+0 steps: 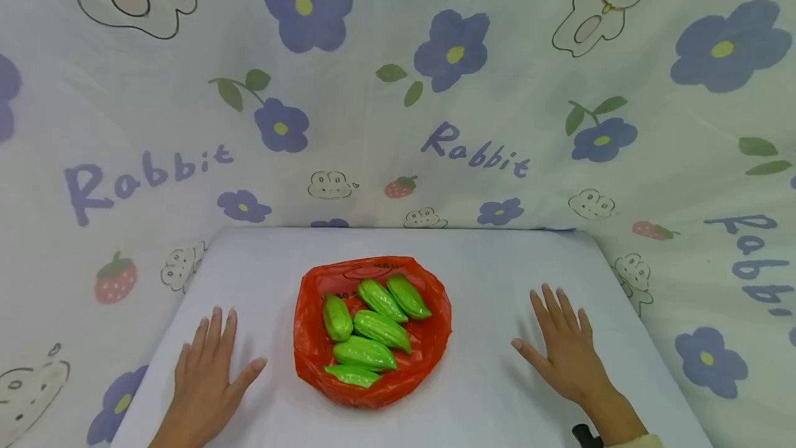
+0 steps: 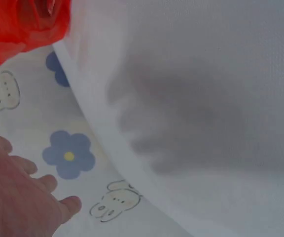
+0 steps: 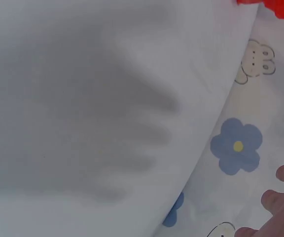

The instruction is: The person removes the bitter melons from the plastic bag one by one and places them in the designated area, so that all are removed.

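Observation:
A red plastic bag stands with its mouth rolled wide on the white tabletop. Inside lie several bright green, ridged fruits that look like star fruit, pointed at one end. To the left of the bag, my left hand is held flat with fingers straight and thumb spread, holding nothing. My right hand is on the other side, also flat, fingers spread and nothing in it. Both hands are apart from the bag and cast shadows on the table. The left wrist view catches the bag's edge at its top left.
The white table ends at a back edge against a hanging cloth printed with rabbits, blue flowers and strawberries. The same cloth shows along both sides. A dark band sits at the right wrist, beside a pale sleeve.

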The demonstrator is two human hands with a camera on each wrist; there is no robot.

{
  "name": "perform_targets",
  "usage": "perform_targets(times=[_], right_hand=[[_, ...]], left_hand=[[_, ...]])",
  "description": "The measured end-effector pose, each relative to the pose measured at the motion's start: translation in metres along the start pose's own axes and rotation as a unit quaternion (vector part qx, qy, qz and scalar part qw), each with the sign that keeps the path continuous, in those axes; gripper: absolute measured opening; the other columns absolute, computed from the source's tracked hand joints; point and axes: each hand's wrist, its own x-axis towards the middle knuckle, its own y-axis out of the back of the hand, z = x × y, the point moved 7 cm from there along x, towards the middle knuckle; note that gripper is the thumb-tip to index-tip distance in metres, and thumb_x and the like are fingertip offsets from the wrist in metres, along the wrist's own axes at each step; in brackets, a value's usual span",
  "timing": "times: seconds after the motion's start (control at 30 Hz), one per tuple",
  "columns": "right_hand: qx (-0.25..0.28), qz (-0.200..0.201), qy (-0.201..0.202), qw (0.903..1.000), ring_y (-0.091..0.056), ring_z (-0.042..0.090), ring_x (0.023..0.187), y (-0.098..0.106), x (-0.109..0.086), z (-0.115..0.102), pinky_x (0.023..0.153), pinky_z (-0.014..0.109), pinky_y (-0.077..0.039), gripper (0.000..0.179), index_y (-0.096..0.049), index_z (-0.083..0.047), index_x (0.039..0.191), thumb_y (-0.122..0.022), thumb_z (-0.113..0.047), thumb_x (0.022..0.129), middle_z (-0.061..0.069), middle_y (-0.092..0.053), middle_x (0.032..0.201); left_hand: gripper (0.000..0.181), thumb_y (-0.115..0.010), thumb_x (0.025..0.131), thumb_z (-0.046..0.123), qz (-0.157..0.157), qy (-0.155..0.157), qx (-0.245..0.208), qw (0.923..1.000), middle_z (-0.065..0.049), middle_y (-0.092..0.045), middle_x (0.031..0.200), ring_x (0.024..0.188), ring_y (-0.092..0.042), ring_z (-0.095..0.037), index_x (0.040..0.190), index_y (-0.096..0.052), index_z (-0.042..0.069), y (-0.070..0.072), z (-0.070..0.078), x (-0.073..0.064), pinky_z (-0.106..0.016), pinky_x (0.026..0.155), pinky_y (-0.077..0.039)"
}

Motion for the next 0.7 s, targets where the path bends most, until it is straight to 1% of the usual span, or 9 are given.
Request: perform_targets(times=[0.07,0.17,0.23,0.33,0.43,0.5,0.57,0.63,0.7], right_hand=[[0.004,-0.001,-0.003,1.0,-0.011,0.046,0.156,0.0,0.0,0.0,0.119,0.074,-0.002,0.091,-0.022,-0.011,0.167,-0.064,-0.055,0.1,0.021,-0.019,0.171],[0.009,-0.005,-0.005,0.9999,-0.012,0.046,0.156,-0.002,-0.001,0.0,0.121,0.07,-0.001,0.09,-0.023,-0.01,0.166,-0.064,-0.055,0.1,0.021,-0.019,0.171],[0.012,-0.005,-0.002,0.9999,-0.011,0.046,0.156,-0.002,-0.002,0.0,0.123,0.066,0.001,0.09,-0.024,-0.009,0.166,-0.065,-0.054,0.1,0.022,-0.02,0.17],[0.01,0.001,0.006,0.9999,-0.011,0.045,0.157,0.001,-0.001,-0.002,0.125,0.06,0.0,0.09,-0.023,-0.008,0.166,-0.065,-0.052,0.1,0.023,-0.02,0.17],[0.017,0.006,0.008,0.9998,-0.013,0.044,0.157,0.005,0.002,-0.003,0.125,0.06,-0.011,0.092,-0.022,-0.007,0.166,-0.068,-0.051,0.099,0.024,-0.02,0.169],[0.026,0.007,0.002,0.9996,-0.02,0.045,0.155,0.006,0.004,-0.004,0.122,0.061,-0.023,0.094,-0.021,-0.005,0.166,-0.069,-0.05,0.098,0.024,-0.022,0.169],[0.041,0.005,-0.007,0.9991,-0.028,0.046,0.151,0.008,0.006,-0.005,0.114,0.064,-0.035,0.096,-0.021,-0.003,0.165,-0.071,-0.049,0.098,0.023,-0.024,0.168],[0.054,0.0,-0.017,0.9984,-0.036,0.046,0.147,0.007,0.008,-0.007,0.108,0.064,-0.042,0.094,-0.022,-0.001,0.164,-0.071,-0.048,0.098,0.024,-0.029,0.166],[0.066,-0.005,-0.027,0.9975,-0.042,0.046,0.144,0.007,0.01,-0.01,0.106,0.063,-0.044,0.09,-0.025,0.001,0.163,-0.07,-0.046,0.1,0.024,-0.035,0.163]], left_hand=[[0.102,-0.059,0.103,0.055,-0.006,0.003,-0.006,1.0,-0.028,0.011,0.17,0.154,0.019,-0.047,0.166,0.003,0.004,-0.002,-0.001,0.001,-0.07,0.114,0.019],[0.104,-0.058,0.102,0.058,-0.022,0.015,-0.009,0.9996,-0.027,0.013,0.169,0.154,0.015,-0.05,0.166,0.004,0.004,-0.006,-0.005,0.001,-0.074,0.114,0.013],[0.107,-0.058,0.101,0.06,-0.038,0.028,-0.012,0.9988,-0.027,0.015,0.169,0.153,0.01,-0.054,0.165,0.006,0.003,-0.011,-0.008,-0.001,-0.077,0.114,0.008],[0.112,-0.058,0.1,0.064,-0.062,0.048,-0.017,0.9968,-0.029,0.018,0.167,0.15,-0.002,-0.06,0.164,0.01,0.001,-0.016,-0.011,-0.001,-0.08,0.111,-0.005],[0.115,-0.056,0.1,0.065,-0.085,0.067,-0.034,0.9936,-0.03,0.021,0.166,0.147,-0.01,-0.064,0.161,0.017,0.0,-0.019,-0.012,0.001,-0.081,0.107,-0.018],[0.115,-0.054,0.101,0.065,-0.096,0.08,-0.056,0.9905,-0.029,0.02,0.166,0.147,-0.011,-0.063,0.16,0.021,0.002,-0.02,-0.01,0.004,-0.079,0.105,-0.02],[0.11,-0.052,0.104,0.061,-0.097,0.085,-0.094,0.9871,-0.031,0.015,0.167,0.149,-0.006,-0.06,0.16,0.021,0.002,-0.02,-0.007,0.006,-0.078,0.108,-0.018],[0.103,-0.051,0.107,0.054,-0.082,0.072,-0.123,0.9864,-0.036,0.007,0.166,0.152,0.0,-0.058,0.161,0.016,-0.003,-0.02,-0.002,0.007,-0.074,0.116,-0.007],[0.096,-0.049,0.11,0.048,-0.072,0.057,-0.146,0.985,-0.04,0.001,0.164,0.152,0.003,-0.057,0.16,0.011,-0.008,-0.021,0.005,0.008,-0.07,0.119,0.005]])
